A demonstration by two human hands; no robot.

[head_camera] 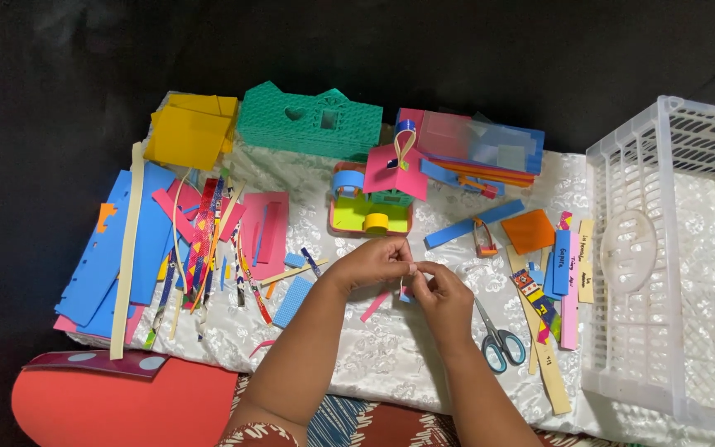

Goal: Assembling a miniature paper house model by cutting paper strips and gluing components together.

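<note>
My left hand [371, 261] and my right hand [443, 294] meet over the white cloth [374, 348], fingertips pinched together on a small foam craft piece [405, 291] of pink and blue between them. Just beyond the hands stands a small foam house [374, 194] with a pink roof, a blue arch and a yellow-green base. A pink foam strip [376, 306] lies under my hands. Scissors with blue handles [498, 338] lie right beside my right hand.
Blue, pink and yellow foam sheets and strips [146, 240] are piled at the left. Green foam house panels [308, 122] and a stack of coloured sheets [477, 149] lie at the back. A white plastic basket [672, 265] stands at the right. A red foam sheet [126, 406] lies near left.
</note>
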